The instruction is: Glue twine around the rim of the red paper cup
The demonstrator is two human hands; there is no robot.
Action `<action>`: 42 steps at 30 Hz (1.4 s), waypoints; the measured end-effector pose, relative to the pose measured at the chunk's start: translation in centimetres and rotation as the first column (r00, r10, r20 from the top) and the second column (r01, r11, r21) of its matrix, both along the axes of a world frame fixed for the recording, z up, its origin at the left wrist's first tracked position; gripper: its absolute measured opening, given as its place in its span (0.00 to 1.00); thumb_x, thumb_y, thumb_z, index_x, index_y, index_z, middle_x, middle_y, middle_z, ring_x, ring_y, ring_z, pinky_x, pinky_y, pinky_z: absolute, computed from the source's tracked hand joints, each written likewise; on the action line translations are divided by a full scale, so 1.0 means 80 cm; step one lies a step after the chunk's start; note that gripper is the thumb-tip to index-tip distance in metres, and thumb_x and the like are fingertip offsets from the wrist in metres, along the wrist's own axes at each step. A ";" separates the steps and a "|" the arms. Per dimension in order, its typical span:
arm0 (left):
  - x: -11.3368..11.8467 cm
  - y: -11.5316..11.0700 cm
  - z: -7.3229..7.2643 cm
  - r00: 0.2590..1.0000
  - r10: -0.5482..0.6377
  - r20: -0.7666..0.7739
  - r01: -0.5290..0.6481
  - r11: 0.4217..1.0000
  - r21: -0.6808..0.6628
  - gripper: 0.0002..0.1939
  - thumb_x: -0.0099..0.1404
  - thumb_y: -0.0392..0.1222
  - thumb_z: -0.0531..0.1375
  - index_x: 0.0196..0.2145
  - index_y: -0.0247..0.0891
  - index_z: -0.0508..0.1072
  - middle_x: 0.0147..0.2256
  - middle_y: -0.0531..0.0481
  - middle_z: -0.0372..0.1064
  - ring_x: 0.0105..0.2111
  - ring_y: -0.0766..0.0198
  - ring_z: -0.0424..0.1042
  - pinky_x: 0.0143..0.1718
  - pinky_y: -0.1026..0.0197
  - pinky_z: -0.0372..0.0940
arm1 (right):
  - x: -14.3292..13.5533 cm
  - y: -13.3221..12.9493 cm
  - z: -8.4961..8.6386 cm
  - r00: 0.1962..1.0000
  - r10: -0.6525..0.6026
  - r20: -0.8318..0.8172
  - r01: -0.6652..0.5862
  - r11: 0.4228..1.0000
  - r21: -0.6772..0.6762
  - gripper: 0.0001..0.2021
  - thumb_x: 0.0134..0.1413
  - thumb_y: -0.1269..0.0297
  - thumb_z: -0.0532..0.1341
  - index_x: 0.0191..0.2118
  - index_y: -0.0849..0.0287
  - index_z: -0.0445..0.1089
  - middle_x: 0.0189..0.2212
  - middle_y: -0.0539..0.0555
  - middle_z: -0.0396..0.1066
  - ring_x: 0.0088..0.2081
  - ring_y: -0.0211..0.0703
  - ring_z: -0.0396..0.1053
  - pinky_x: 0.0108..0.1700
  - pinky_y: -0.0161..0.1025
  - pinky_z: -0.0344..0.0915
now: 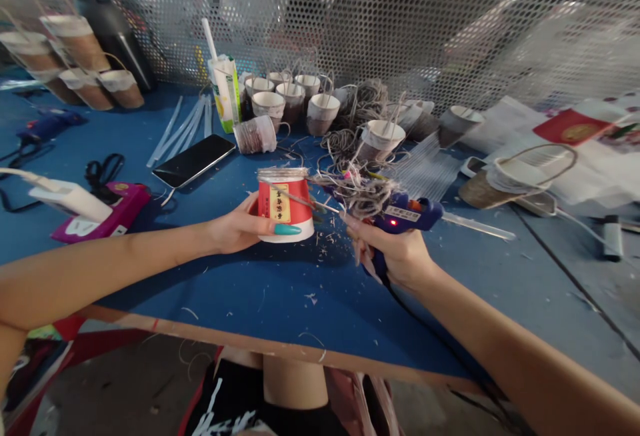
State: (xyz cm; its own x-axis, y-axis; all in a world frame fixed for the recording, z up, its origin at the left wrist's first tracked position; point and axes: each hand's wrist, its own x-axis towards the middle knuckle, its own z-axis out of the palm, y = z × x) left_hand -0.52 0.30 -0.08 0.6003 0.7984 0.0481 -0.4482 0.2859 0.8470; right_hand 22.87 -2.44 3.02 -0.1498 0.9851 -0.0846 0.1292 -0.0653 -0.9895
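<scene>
My left hand [237,226] is closed around an upside-down red and white paper cup [299,197], its thumb with a long teal nail lying across the side. Twine [280,174] is wound in a few rows around the cup's upper end, and a strand slants down over the yellow label. In my right hand [395,249] is a blue hot glue gun [417,213] with a small red light lit and a clear glue stick [480,226] poking out of its back. Strings of glue and twine fibres cover the gun's front, hiding its nozzle. A strand stretches between the cup and my right fingers.
Several twine-wrapped cups [267,104] with handles stand at the back beside a heap of twine [365,103]. A phone [194,161], a drink carton [225,93], and a purple power strip [100,213] lie left. Loose glue sticks [427,166] and a small basket [505,183] are right.
</scene>
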 end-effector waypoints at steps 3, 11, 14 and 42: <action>0.001 0.001 0.000 0.999 0.041 -0.022 -0.041 0.999 -0.007 0.25 0.41 0.40 0.74 0.39 0.37 0.77 0.33 0.50 0.79 0.33 0.60 0.78 0.43 0.57 0.73 | -0.004 0.000 0.004 0.999 -0.031 0.011 0.030 0.999 0.026 0.25 0.44 0.54 0.72 0.10 0.55 0.60 0.07 0.47 0.59 0.11 0.36 0.59 0.12 0.36 0.59; 0.009 0.007 -0.001 0.978 0.201 -0.056 -0.200 0.980 0.016 0.28 0.44 0.38 0.73 0.44 0.38 0.74 0.43 0.45 0.78 0.47 0.50 0.76 0.56 0.43 0.66 | 0.023 -0.004 0.041 0.695 -0.411 0.590 0.084 0.861 0.501 0.22 0.45 0.47 0.70 0.23 0.53 0.59 0.20 0.52 0.67 0.22 0.46 0.69 0.20 0.39 0.62; 0.011 0.010 -0.002 0.975 0.218 -0.042 -0.218 0.976 0.005 0.29 0.42 0.37 0.74 0.44 0.38 0.75 0.44 0.44 0.77 0.48 0.50 0.75 0.56 0.45 0.66 | 0.049 -0.014 0.043 0.271 -0.533 0.801 0.169 0.846 0.506 0.30 0.38 0.44 0.73 0.28 0.52 0.50 0.27 0.60 0.67 0.29 0.63 0.74 0.25 0.48 0.65; 0.014 0.002 -0.007 0.964 0.216 -0.156 -0.210 0.976 0.050 0.38 0.41 0.35 0.76 0.48 0.38 0.65 0.42 0.49 0.74 0.45 0.54 0.75 0.49 0.48 0.69 | -0.006 -0.003 0.018 0.936 0.347 -0.049 -0.329 0.918 0.220 0.13 0.56 0.52 0.62 0.34 0.56 0.65 0.58 0.60 0.71 0.13 0.24 0.54 0.18 0.33 0.64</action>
